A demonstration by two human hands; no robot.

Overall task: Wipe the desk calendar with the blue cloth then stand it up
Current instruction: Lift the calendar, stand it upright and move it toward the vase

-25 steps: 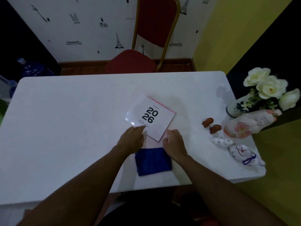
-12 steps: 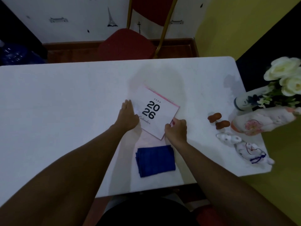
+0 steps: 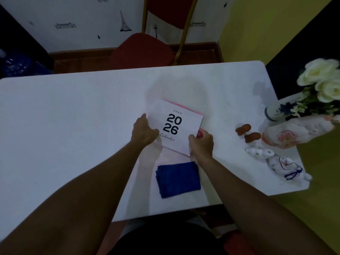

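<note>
Task status, judged from the present layout: wiping looks finished or set aside, with the blue cloth (image 3: 178, 179) lying folded and untouched on the counter (image 3: 73, 116), just behind both wrists on the near side and in contact with neither hand. Standing the desk calendar (image 3: 175, 127) up appears to be the step in progress and not yet complete. Calendar located between the two hands, cover facing up with "2026" legible, pink spiral edge on the far side away from the hands, near edge seemingly raised slightly off the counter; exact tilt cannot be confirmed. Left hand (image 3: 144, 130): fingers partly closed against the left edge of the calendar, thumb over the cover near the printed word, gripping that edge. Right hand (image 3: 201, 142): fingers curled and pinched on the near right corner of the calendar. Neither hand spread flat; both clamped on the calendar only. Remaining work: open the base and set the calendar upright on the counter. Small figurines (image 3: 248, 133) and a vase of flowers (image 3: 276, 112) positioned well to the right of the right hand, clear of the working area.
</note>
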